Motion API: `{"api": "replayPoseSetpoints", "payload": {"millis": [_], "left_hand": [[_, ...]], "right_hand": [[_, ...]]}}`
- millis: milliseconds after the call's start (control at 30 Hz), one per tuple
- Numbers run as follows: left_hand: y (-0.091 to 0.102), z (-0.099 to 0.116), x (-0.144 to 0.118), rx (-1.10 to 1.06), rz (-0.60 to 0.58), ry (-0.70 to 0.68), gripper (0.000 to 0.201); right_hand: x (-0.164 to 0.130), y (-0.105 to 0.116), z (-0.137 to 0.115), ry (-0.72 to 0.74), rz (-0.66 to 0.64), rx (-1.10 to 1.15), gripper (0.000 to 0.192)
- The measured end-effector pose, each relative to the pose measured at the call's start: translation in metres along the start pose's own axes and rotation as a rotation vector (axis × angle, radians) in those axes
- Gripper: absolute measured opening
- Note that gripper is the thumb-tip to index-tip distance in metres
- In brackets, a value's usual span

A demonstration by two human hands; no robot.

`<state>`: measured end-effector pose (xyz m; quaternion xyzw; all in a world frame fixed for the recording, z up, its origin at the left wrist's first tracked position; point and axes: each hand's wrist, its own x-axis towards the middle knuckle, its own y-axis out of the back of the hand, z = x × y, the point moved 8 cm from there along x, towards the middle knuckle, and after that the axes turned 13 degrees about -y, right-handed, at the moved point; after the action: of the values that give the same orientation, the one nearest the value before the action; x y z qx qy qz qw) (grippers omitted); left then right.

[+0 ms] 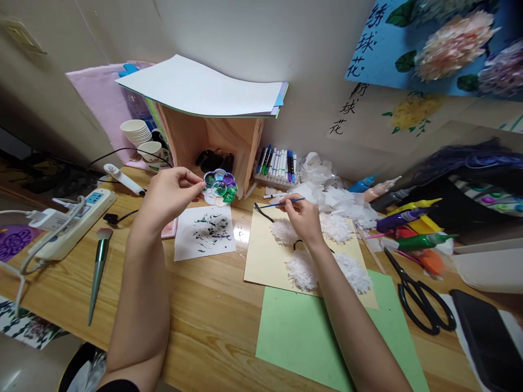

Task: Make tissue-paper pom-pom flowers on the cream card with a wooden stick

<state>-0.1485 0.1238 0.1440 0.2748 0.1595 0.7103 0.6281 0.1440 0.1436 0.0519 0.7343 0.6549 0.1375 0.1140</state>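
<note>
My left hand (174,193) pinches the rim of a small flower-shaped paint palette (219,188), whose wells hold green, purple and white paint. A thin blue paintbrush (272,205) is gripped in my right hand (301,218), its tip close to a dark painted stroke (263,212) on a cream sheet of paper (261,256). Fluffy white paper blossoms (301,270) sit on that sheet, some partly behind my right hand and forearm. Beneath it lies a green sheet (298,332). Left of the cream sheet is a white paper (204,234) with dark paint dabs.
Black scissors (420,299) and a dark phone-like slab (486,337) lie at the right. Paint tubes (425,241) and crumpled white tissue (327,190) are behind. A marker rack (278,166) stands by a wooden box (212,128). A makeup brush (99,272) and power strip (73,223) lie left.
</note>
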Motion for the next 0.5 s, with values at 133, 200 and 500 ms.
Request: {"api": "replayPoseSetpoints", "payload": {"millis": [133,200,500], "left_hand": [[0.0,0.0,0.0,0.0,0.002,0.002,0.02],[0.0,0.001,0.0,-0.002,0.002,0.001,0.019],[0.002,0.001,-0.001,-0.055,0.025,0.006,0.018]], "right_hand": [[0.001,0.004,0.0,-0.007,0.023,-0.002,0.022],[0.0,0.008,-0.003,-0.004,0.046,0.044,0.023],[-0.022,0.014,-0.048,0.092,0.027,0.277,0.03]]}}
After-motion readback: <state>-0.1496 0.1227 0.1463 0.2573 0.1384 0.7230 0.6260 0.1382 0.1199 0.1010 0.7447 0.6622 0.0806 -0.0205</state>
